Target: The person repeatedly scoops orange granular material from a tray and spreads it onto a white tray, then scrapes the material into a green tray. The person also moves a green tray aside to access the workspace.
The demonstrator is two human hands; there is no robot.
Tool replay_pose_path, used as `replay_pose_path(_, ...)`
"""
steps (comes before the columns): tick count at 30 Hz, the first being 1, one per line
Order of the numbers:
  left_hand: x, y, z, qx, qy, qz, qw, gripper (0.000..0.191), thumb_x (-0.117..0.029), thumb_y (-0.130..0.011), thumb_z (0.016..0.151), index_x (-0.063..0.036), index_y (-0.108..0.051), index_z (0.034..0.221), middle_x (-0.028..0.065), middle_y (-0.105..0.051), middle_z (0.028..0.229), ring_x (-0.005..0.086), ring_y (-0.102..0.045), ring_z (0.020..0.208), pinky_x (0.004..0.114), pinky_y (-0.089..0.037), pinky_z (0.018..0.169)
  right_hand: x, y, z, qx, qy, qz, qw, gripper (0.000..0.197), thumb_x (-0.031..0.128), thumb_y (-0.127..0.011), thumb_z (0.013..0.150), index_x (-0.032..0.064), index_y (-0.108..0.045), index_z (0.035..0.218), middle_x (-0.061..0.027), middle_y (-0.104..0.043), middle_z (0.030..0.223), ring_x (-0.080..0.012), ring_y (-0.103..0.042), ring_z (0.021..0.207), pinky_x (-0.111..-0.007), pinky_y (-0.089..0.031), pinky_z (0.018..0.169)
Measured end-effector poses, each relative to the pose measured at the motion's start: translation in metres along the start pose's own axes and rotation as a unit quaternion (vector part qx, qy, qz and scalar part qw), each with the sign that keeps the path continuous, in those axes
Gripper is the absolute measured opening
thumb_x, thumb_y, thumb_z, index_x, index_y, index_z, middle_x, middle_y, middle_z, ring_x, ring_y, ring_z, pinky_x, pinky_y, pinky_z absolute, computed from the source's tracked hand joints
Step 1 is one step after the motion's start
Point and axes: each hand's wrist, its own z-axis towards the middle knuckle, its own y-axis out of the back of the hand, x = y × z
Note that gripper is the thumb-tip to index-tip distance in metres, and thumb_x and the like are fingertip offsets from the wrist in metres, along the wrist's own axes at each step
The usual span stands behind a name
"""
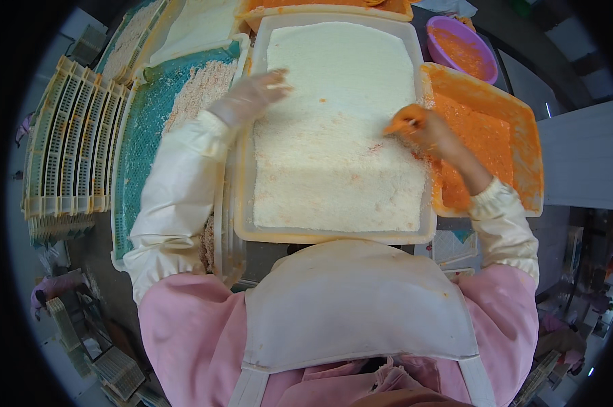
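Before me is a pale plastic tray (337,236) with a thick bed of whitish crumbs (342,76), rougher and flecked with orange in its nearer half. My left hand (258,94), in a thin translucent glove, is blurred over the tray's left rim, fingers apart and nothing seen in them. Over the right side of the crumbs is my right hand (421,127), its fingers bunched and coated orange. Whether it holds some of the orange paste is unclear. That wet orange paste (474,142) lies in a tub (528,152) against the tray's right side.
On the left, a green-lined mesh tray (148,137) holds pinkish crumb-coated material (199,89). Beyond it stand stacked slatted crates (75,142). A purple basin (436,25) with orange contents sits at the upper right. Another orange-smeared tub (332,10) adjoins the tray's far edge.
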Motion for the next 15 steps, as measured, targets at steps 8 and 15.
replay_pose_path(8, -0.08, -0.15, 0.016, 0.103, 0.001, 0.049, 0.993, 0.071, -0.038, -0.063, 0.079, -0.0026, -0.037, 0.135, 0.0191, -0.044, 0.133, 0.0306, -0.045, 0.121, 0.035, -0.034, 0.103, -0.032, -0.031, -0.021, 0.056, 0.046, -0.326, 0.942, 0.016, 0.006, -0.057, 0.072, 0.0073, -0.063, 0.087, -0.0141, -0.059, 0.084, -0.0342, -0.058, 0.081, -0.041, -0.046, 0.07)
replay_pose_path(15, -0.102, -0.186, 0.006, 0.205, 0.112, -0.075, 0.969, 0.058, -0.038, -0.057, 0.084, -0.0103, -0.042, 0.133, 0.0153, -0.05, 0.128, 0.0293, -0.048, 0.118, 0.034, -0.039, 0.099, -0.044, 0.007, -0.071, -0.12, 0.072, -0.159, 0.977, 0.01, 0.009, -0.06, 0.075, 0.0068, -0.062, 0.085, -0.0117, -0.063, 0.084, -0.0309, -0.06, 0.076, -0.039, -0.048, 0.067)
